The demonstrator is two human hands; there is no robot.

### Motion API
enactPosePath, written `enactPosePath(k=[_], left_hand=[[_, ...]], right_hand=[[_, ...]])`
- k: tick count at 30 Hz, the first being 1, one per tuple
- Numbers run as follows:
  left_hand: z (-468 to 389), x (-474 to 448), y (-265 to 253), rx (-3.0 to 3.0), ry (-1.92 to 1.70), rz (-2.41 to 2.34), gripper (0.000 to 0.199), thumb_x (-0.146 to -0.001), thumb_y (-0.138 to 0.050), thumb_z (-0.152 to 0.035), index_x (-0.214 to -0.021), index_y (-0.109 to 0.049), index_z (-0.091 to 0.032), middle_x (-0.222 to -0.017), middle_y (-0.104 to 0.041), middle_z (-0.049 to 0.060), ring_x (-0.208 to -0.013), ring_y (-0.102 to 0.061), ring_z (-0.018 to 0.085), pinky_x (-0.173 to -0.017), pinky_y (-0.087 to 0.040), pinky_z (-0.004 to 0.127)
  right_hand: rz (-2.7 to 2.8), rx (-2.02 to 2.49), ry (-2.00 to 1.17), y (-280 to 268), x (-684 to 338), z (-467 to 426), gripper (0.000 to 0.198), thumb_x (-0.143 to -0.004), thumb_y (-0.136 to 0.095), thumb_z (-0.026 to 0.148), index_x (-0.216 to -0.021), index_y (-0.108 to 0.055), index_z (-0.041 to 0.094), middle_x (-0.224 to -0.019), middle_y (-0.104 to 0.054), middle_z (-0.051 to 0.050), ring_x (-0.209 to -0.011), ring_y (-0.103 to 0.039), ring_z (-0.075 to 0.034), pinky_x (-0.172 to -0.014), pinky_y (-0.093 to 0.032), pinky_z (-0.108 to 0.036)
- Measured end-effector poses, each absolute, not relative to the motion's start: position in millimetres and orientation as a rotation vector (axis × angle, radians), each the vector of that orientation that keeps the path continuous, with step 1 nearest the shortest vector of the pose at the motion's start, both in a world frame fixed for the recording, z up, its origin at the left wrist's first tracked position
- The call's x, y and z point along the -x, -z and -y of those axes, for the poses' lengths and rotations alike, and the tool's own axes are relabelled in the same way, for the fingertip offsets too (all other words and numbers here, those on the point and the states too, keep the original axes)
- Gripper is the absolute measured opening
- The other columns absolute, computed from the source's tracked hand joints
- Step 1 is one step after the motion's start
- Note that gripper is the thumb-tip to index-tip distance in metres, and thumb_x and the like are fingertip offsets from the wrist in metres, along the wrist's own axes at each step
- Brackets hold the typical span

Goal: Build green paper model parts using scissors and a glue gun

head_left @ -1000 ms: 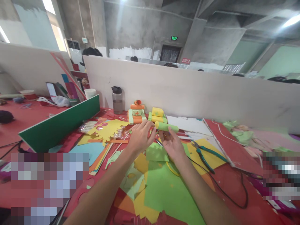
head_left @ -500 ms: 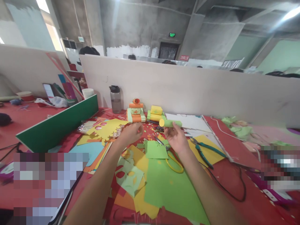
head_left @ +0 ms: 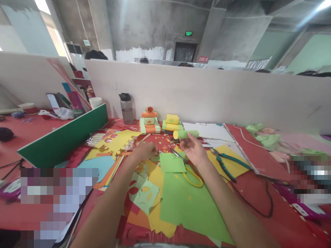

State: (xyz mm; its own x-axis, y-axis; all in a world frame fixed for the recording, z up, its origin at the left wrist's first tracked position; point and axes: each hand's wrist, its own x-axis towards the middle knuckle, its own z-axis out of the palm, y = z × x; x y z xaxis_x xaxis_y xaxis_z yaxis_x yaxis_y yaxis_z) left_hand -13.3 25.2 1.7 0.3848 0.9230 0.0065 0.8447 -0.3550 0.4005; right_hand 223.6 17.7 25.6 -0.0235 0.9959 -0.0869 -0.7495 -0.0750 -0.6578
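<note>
My right hand [head_left: 194, 148] holds a green paper tube [head_left: 190, 134] level above the table, thumb on its near side; a yellow disc covers its left end. To the left, my left hand [head_left: 147, 151] is closed, its fingers curled toward the red table; whatever may be in them is hidden. Between the hands lies a small green paper sheet [head_left: 172, 162]. Beside it are yellow-handled scissors [head_left: 195, 177], partly under my right wrist. Behind the hands stand an orange and pale-green paper model [head_left: 150, 121] and a yellow and green one [head_left: 172, 122].
Green-handled pliers [head_left: 227, 165] rest on yellow paper at right. A large green sheet [head_left: 191, 206] and cut paper scraps [head_left: 144, 194] cover the front. A water bottle [head_left: 126, 109] stands by the white partition [head_left: 207, 93]. A green board [head_left: 67, 134] edges the left side.
My left hand has dropped slightly toward the table. The tube in my right hand has shifted a little left, showing its yellow end more from the side.
</note>
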Motion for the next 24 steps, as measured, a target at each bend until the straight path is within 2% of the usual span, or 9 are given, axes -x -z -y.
enactPosePath(k=[5, 14, 24], left_hand=[[-26, 12, -1, -2.278, -0.259, -1.531, 0.016, -0.078, -0.059, -0.022, -0.087, -0.072, -0.022, -0.092, -0.076, 0.005, -0.081, -0.069, 0.022, -0.065, -0.045, 0.028], [-21, 9, -4, -2.27, -0.271, -1.536, 0.012, -0.075, -0.056, -0.018, -0.074, -0.067, -0.02, -0.074, -0.071, 0.006, -0.063, -0.061, 0.019, -0.055, -0.037, 0.027], [-16, 9, -12, -2.254, -0.243, -1.509, 0.01, -0.073, -0.052, -0.017, -0.073, -0.062, -0.02, -0.069, -0.066, 0.005, -0.058, -0.056, 0.019, -0.057, -0.037, 0.028]], right_hand=[[0.508, 0.622, -1.544, -26, -223, -18, 0.026, -0.067, -0.085, 0.012, -0.084, -0.067, 0.018, -0.079, -0.076, -0.002, -0.062, -0.07, -0.014, -0.049, -0.06, -0.018], [0.526, 0.607, -1.545, -25, -224, -18, 0.025, -0.067, -0.085, 0.012, -0.085, -0.067, 0.018, -0.079, -0.076, -0.002, -0.062, -0.07, -0.014, -0.049, -0.06, -0.019], [0.548, 0.624, -1.544, -24, -226, -19, 0.023, -0.068, -0.085, 0.014, -0.084, -0.068, 0.018, -0.078, -0.076, -0.002, -0.062, -0.069, -0.014, -0.05, -0.059, -0.019]])
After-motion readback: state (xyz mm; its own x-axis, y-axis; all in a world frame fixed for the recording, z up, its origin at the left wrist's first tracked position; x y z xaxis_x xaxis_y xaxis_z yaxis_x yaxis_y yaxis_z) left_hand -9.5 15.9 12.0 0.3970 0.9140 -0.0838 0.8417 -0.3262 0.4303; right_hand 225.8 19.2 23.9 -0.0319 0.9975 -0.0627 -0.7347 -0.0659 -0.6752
